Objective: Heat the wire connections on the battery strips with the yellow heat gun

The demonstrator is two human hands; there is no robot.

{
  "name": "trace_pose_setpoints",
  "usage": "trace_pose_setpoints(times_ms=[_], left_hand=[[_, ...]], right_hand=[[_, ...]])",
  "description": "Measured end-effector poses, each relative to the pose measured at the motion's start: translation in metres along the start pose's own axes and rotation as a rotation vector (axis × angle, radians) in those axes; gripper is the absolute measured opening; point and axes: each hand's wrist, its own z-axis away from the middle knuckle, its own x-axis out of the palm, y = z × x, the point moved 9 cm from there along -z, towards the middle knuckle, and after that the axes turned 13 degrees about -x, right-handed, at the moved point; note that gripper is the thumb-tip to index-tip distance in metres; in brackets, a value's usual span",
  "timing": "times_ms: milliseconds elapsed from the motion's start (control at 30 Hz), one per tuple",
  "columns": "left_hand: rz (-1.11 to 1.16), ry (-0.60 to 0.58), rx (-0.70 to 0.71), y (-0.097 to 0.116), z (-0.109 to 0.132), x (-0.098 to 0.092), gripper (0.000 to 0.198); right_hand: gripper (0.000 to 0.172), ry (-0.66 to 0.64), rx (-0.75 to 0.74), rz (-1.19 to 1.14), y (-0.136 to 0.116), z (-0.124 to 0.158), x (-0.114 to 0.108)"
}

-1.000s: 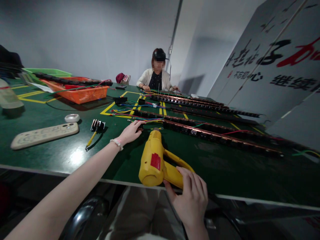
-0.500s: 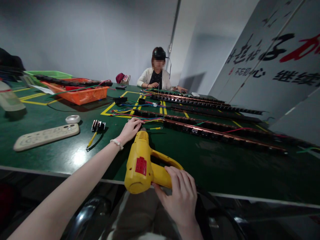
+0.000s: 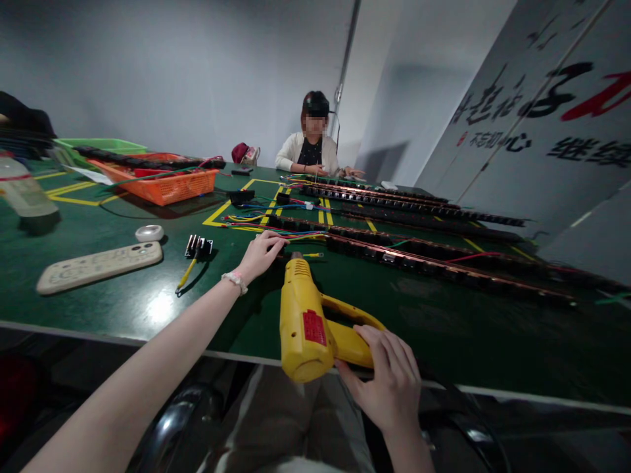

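My right hand (image 3: pixel 389 371) is wrapped round the handle of a yellow heat gun (image 3: pixel 305 328). The gun's metal nozzle points away from me, close beside the fingertips of my left hand (image 3: pixel 261 255). Those fingers are pinched on a small dark part, mostly hidden, whose kind I cannot make out. A short yellow lead (image 3: pixel 312 255) with a metal lug lies just right of the nozzle. Behind my left hand, coloured wires (image 3: pixel 303 233) run to a long black strip with copper bars (image 3: pixel 394 258).
A black connector with a yellow lead (image 3: pixel 198 247), a phone in a beige case (image 3: pixel 101 266) and a white round case (image 3: pixel 149 233) lie left. Beyond are an orange basket (image 3: pixel 172 190), a bottle (image 3: pixel 24 190) and more strips (image 3: pixel 374 194). A person (image 3: pixel 310 148) sits opposite.
The heat gun has shifted right in my right hand's grip, its nozzle now beside my left fingertips. My left hand stays nearly in place. The person opposite has lowered their hands slightly.
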Motion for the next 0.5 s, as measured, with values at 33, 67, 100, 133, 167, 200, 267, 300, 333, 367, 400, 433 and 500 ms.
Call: trace_pose_setpoints(times_ms=[33, 67, 100, 133, 167, 200, 267, 300, 333, 367, 400, 433, 500], left_hand=[[0.001, 0.0, 0.001, -0.001, 0.0, 0.0, 0.038], [0.001, -0.001, 0.001, -0.001, 0.0, 0.0, 0.038], [0.001, -0.002, 0.0, -0.001, 0.0, 0.0, 0.038], [0.001, -0.003, 0.0, -0.002, 0.0, 0.0, 0.038], [0.0, -0.005, 0.0, -0.002, 0.0, 0.0, 0.038], [-0.003, -0.008, -0.001, -0.002, 0.0, 0.001, 0.038], [-0.012, -0.014, -0.001, -0.001, 0.0, 0.001, 0.038], [-0.019, -0.016, 0.001, 0.0, 0.0, 0.001, 0.038], [-0.028, -0.018, 0.004, 0.001, 0.001, 0.001, 0.038], [-0.04, -0.019, 0.008, 0.002, 0.001, 0.001, 0.038], [-0.056, -0.02, 0.012, 0.004, 0.002, 0.002, 0.037], [-0.078, -0.019, 0.015, 0.005, 0.002, 0.002, 0.036], [-0.13, -0.016, 0.027, 0.007, 0.004, 0.004, 0.034]], right_hand=[[0.04, 0.002, -0.002, 0.012, 0.002, 0.002, -0.001], [0.04, 0.005, -0.007, 0.026, 0.004, 0.003, -0.002], [0.039, 0.008, -0.011, 0.041, 0.006, 0.004, -0.004], [0.039, 0.011, -0.013, 0.056, 0.008, 0.005, -0.006], [0.039, 0.014, -0.014, 0.071, 0.011, 0.007, -0.007], [0.039, 0.017, -0.012, 0.085, 0.013, 0.008, -0.009], [0.04, 0.021, -0.007, 0.111, 0.019, 0.01, -0.012], [0.041, 0.022, -0.007, 0.124, 0.022, 0.011, -0.013], [0.041, 0.019, -0.007, 0.137, 0.024, 0.013, -0.014], [0.042, 0.015, -0.005, 0.15, 0.026, 0.014, -0.015], [0.043, 0.008, -0.002, 0.162, 0.029, 0.015, -0.015], [0.043, 0.0, 0.003, 0.173, 0.03, 0.016, -0.015], [0.043, -0.015, 0.013, 0.185, 0.033, 0.017, -0.015]])
